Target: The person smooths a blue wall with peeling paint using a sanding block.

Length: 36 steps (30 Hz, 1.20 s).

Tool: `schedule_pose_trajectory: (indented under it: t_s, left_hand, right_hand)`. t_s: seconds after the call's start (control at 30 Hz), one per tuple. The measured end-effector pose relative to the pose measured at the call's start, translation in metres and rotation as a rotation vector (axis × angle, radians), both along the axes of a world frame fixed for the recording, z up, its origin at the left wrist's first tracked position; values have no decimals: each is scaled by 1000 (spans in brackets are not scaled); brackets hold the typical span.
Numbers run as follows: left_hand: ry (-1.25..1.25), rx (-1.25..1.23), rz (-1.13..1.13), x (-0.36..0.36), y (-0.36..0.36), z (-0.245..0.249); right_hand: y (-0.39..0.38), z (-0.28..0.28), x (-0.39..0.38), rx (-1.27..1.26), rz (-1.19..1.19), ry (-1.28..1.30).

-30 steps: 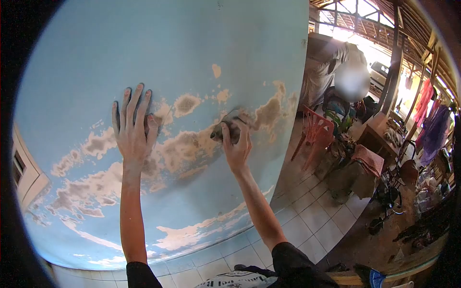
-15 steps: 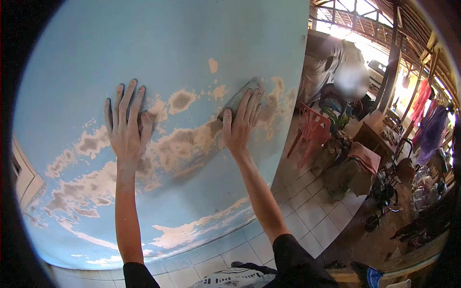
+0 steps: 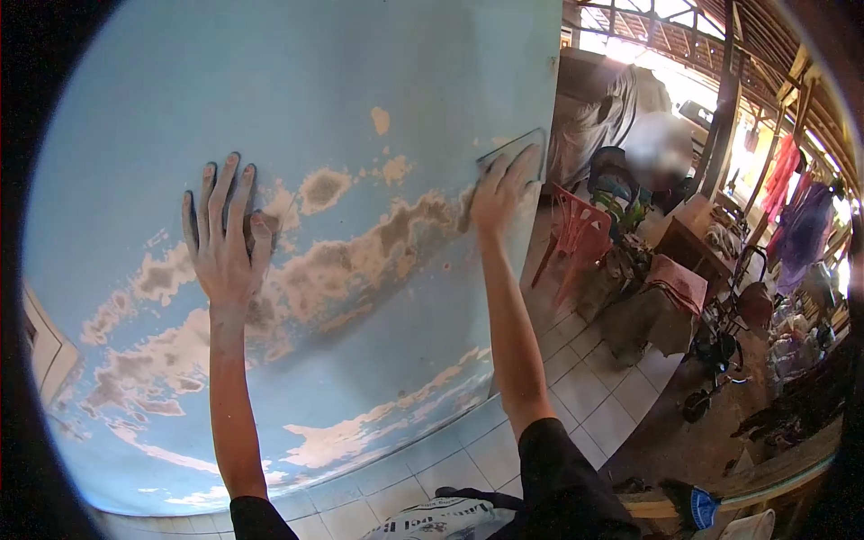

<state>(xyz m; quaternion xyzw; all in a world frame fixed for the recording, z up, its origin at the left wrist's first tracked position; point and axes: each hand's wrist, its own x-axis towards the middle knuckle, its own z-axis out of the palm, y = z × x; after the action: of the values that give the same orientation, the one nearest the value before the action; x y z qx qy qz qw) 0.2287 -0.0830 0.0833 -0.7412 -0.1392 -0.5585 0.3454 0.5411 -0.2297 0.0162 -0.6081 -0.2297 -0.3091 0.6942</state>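
Note:
A light blue wall (image 3: 297,81) with worn cream and grey patches fills most of the view. My left hand (image 3: 225,247) lies flat on it, fingers spread, beside a bare patch, with nothing held. Near the wall's right edge, my right hand (image 3: 499,193) presses a thin, dusty sheet of sandpaper (image 3: 533,144) flat against the surface. The sheet's upper corner shows past the fingertips; the rest is hidden under the palm and fingers. Both hands look dusty.
White floor tiles (image 3: 450,466) run along the wall's foot. Right of the wall's edge stand a red plastic chair (image 3: 576,229), a cloth-topped pile (image 3: 677,283) and hanging clothes (image 3: 804,238). A person (image 3: 661,153) with a blurred head is behind the chair. A pale frame (image 3: 49,351) sits at far left.
My right hand has slid with the sandpaper to the right and slightly up, close to the wall's edge. The left hand stays at the same spot on the wall. The view has shifted slightly.

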Motion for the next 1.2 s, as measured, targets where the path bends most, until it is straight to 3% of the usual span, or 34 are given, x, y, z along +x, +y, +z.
schedule_pose_trajectory:
  t_s: [0.1, 0.23, 0.3, 0.33, 0.4, 0.5, 0.63, 0.7, 0.87, 0.9, 0.97, 1.03, 1.1, 1.2]
  left_hand:
    - [0, 5, -1, 0, 1, 0]
    - [-5, 10, 1, 2, 2, -1]
    - [-26, 24, -2, 1, 0, 1]
    - [-27, 31, 2, 1, 0, 2]
    - [-2, 4, -2, 1, -1, 1]
    - [-37, 30, -28, 1, -4, 3]
    - [-29, 17, -5, 0, -2, 2]
    - [-25, 20, -37, -1, -1, 2]
    - [-2, 18, -37, -2, -2, 4]
    - [-3, 6, -35, -2, -2, 3]
    - [16, -11, -19, -4, 1, 2]
    - [28, -17, -22, -2, 3, 1]
    - [11, 19, -45, -2, 6, 0]
    - [-1, 23, -46, -2, 5, 1]
  right_hand:
    - [2, -16, -13, -136, -98, -153]
    - [11, -95, -42, -379, -128, -350]
    - [12, -124, -32, -305, -85, -155]
    - [12, -115, -26, -297, -81, -157]
    - [11, -94, -9, 3, -38, 183]
    - [10, -84, -9, 86, 3, 371]
    - [33, -153, -77, -169, -1, 266]
    - [38, -189, -95, -282, 4, 40]
    - [26, -163, 46, -469, -262, 341]
    - [28, -154, 37, -473, -251, 337]
    - [27, -133, 7, -105, -206, 264]
    - [48, -164, -43, -190, -107, 231]
    - [48, -179, -116, -265, -97, -251]
    - [33, -176, -115, -397, 87, -351]
